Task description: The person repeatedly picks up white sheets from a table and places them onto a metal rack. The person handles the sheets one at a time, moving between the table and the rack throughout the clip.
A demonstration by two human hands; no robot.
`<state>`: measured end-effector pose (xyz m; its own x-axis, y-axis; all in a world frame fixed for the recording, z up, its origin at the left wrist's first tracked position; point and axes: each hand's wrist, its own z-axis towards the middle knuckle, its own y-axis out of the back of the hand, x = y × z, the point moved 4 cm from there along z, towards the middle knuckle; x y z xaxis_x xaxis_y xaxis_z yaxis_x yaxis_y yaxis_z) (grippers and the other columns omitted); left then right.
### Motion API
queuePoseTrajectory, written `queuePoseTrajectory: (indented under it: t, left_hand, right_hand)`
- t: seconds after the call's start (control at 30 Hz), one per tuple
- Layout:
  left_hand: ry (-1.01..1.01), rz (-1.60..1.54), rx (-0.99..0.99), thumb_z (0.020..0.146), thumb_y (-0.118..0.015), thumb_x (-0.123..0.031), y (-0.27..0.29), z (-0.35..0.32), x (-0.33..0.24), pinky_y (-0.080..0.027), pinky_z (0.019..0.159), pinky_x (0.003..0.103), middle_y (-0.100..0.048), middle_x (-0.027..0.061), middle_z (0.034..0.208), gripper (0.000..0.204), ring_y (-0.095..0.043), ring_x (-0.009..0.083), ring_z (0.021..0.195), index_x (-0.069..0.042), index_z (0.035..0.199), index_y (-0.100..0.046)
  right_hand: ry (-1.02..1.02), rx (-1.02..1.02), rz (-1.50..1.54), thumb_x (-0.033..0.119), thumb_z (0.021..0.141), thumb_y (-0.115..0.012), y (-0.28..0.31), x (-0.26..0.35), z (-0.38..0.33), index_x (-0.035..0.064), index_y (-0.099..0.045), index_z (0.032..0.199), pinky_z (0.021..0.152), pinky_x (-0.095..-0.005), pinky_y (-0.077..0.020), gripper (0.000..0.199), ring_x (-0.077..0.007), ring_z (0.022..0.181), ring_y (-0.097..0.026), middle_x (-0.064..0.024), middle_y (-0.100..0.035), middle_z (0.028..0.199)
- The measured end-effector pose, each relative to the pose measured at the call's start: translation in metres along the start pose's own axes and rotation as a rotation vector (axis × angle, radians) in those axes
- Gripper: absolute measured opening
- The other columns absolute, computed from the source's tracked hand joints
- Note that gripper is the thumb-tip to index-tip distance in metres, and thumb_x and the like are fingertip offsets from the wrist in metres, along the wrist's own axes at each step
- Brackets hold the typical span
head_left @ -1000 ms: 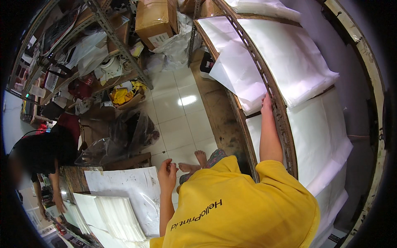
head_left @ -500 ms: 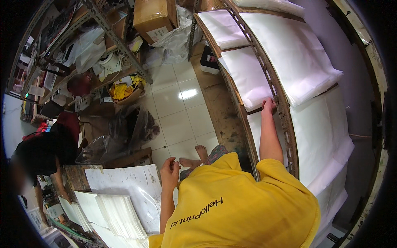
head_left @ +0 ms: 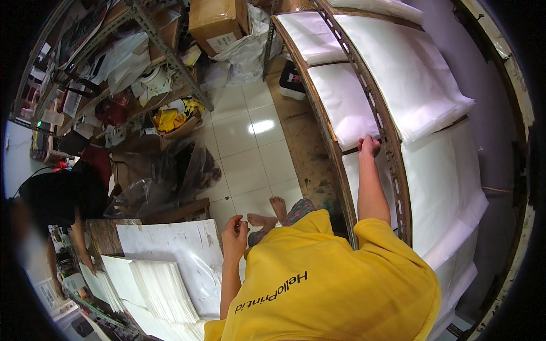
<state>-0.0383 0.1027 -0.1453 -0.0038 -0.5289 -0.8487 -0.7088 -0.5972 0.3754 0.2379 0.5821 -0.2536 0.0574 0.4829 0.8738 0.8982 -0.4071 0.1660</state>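
Note:
My right hand (head_left: pixel 368 146) reaches out to the rack, its fingers closed at the near edge of a stack of white paper sheets (head_left: pixel 343 101). The stack lies flat on a shelf between a wooden edge and a slotted metal bar. More white sheets (head_left: pixel 369 176) lie on the shelf beneath my right forearm. My left hand (head_left: pixel 234 235) hangs in the air over the floor, away from the rack. Its fingers are curled in toward the thumb, and whatever may be between them cannot be made out.
Larger white sheets (head_left: pixel 406 74) cover the rack's right side. At lower left, a table bears a white board (head_left: pixel 187 244) and fanned paper stacks (head_left: pixel 162 290); a bent-over person (head_left: pixel 65 193) touches paper there. A cardboard carton (head_left: pixel 216 23) and cluttered shelving (head_left: pixel 170 62) stand at the back.
The view has shifted slightly. The far left corner of the sheets under my right hand now sits more squarely on the shelf. Both my hands keep nearly the same places.

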Motion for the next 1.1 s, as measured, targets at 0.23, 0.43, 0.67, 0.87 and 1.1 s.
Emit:
queuePoseTrajectory:
  t: [0.23,0.43,0.67,0.87,1.1]
  left_hand:
    - [0.005,-0.059,-0.009,0.094,-0.060,-0.012,-0.001,-0.013,0.009,-0.054,0.071,0.029,-0.066,0.0110,0.090,0.028,-0.068,0.0176,0.077,0.005,0.116,-0.061]
    - [-0.080,-0.002,-0.021,0.093,-0.062,-0.013,0.018,-0.044,0.011,-0.054,0.076,0.033,-0.067,0.0164,0.095,0.030,-0.068,0.0236,0.081,0.004,0.117,-0.060]
    - [-0.259,-0.082,-0.226,0.093,-0.063,-0.016,0.093,-0.117,-0.021,-0.054,0.073,0.033,-0.067,0.0145,0.097,0.031,-0.067,0.0232,0.087,-0.001,0.120,-0.060]
    - [-0.255,-0.105,-0.654,0.093,-0.063,-0.014,0.204,-0.234,0.012,-0.053,0.070,0.033,-0.065,0.0135,0.093,0.027,-0.065,0.0227,0.079,0.000,0.116,-0.062]
    - [-0.045,0.259,-1.217,0.089,-0.066,-0.012,0.371,-0.351,0.161,-0.053,0.070,0.035,-0.063,0.0147,0.095,0.023,-0.064,0.0258,0.079,-0.001,0.110,-0.065]
  right_hand:
    - [0.028,0.011,0.096,0.014,0.088,-0.064,-0.004,-0.011,0.001,0.0006,-0.059,0.086,0.043,-0.0226,-0.0482,0.014,-0.0140,0.057,-0.061,-0.0086,-0.064,0.074]
    - [0.173,-0.090,0.000,0.017,0.084,-0.069,0.010,-0.018,0.045,0.0039,-0.060,0.070,0.038,-0.0333,-0.0409,0.021,-0.0189,0.048,-0.055,-0.0104,-0.061,0.065]
    - [0.271,0.244,-0.067,0.018,0.090,-0.053,0.013,-0.056,-0.064,0.0091,-0.052,0.081,0.042,-0.0286,-0.0303,0.013,-0.0125,0.051,-0.047,-0.0019,-0.054,0.067]
    - [0.191,0.778,-0.418,0.011,0.084,-0.051,-0.023,-0.194,-0.132,0.0106,-0.047,0.068,0.046,-0.0303,-0.0384,0.017,-0.0157,0.053,-0.046,-0.0032,-0.048,0.065]
    - [0.074,0.961,-0.716,0.010,0.089,-0.054,0.025,-0.292,-0.247,0.0033,-0.058,0.102,0.056,-0.0335,-0.0468,0.015,-0.0184,0.067,-0.055,-0.0080,-0.058,0.084]
